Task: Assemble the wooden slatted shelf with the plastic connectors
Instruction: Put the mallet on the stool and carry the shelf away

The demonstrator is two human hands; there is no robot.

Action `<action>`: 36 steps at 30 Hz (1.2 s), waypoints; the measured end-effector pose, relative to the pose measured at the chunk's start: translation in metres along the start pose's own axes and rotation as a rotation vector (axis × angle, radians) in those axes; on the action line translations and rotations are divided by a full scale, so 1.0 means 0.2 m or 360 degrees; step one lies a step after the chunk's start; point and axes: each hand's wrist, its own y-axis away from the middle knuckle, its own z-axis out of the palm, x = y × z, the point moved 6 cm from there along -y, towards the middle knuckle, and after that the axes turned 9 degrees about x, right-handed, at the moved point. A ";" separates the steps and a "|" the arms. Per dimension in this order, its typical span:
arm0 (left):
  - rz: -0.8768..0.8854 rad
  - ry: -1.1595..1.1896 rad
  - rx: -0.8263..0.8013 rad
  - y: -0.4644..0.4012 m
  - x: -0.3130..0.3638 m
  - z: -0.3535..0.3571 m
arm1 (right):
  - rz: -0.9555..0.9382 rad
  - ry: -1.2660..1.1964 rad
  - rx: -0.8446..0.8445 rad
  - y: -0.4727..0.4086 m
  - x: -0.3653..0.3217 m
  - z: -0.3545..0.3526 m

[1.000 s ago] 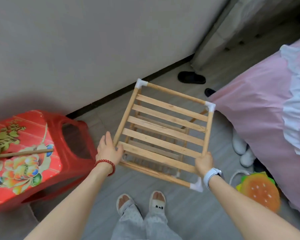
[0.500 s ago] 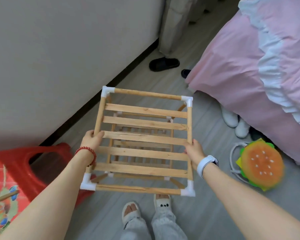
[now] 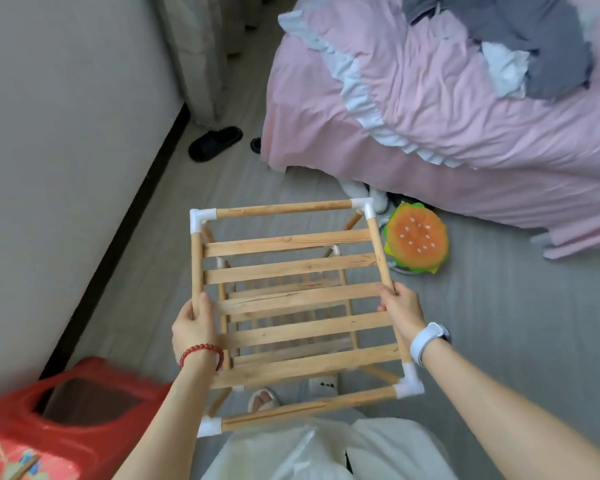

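Head view: your left hand (image 3: 194,327) and right hand (image 3: 400,311) grip the slatted shelf's (image 3: 293,299) side dowels at nine and three o'clock; keep it level as you lower it.

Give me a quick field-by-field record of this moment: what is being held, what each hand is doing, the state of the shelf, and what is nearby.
held item: wooden shelf, in both hands above the floor
left hand: grips the left side rail
right hand: grips the right side rail
corners: white plastic connectors on all four top corners
top tier: five flat slats between the rails
below: a second slatted tier shows through the gaps
nearby: red stool at lower left, burger cushion and pink bed on the right
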 end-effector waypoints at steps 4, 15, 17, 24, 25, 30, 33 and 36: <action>0.0158 -0.0107 -0.0267 0.30 0.20 0.20 | 0.0147 -0.0137 0.0232 0.09 0.22 -0.44; 0.0711 -0.0408 -0.0839 1.49 0.60 1.09 | 0.0473 -0.0560 0.0861 0.05 0.92 -1.67; 0.0826 -0.0431 -0.0869 1.76 0.65 1.26 | 0.0506 -0.0587 0.0942 0.00 1.06 -1.90; 0.1208 -0.0571 -0.0906 2.67 0.76 1.89 | 0.0547 -0.0664 0.1296 -0.22 1.53 -2.69; 0.1249 -0.0575 -0.0906 2.77 0.78 1.97 | 0.0553 -0.0667 0.1344 -0.25 1.58 -2.77; 0.1448 -0.0613 -0.1090 3.32 0.89 2.44 | 0.0644 -0.0716 0.1542 -0.44 1.81 -3.22; 0.1526 -0.0643 -0.1166 3.61 0.99 2.76 | 0.0687 -0.0748 0.1658 -0.62 1.91 -3.46; 0.1610 -0.0638 -0.1305 3.88 1.08 3.15 | 0.0727 -0.0774 0.1754 -0.87 1.98 -3.70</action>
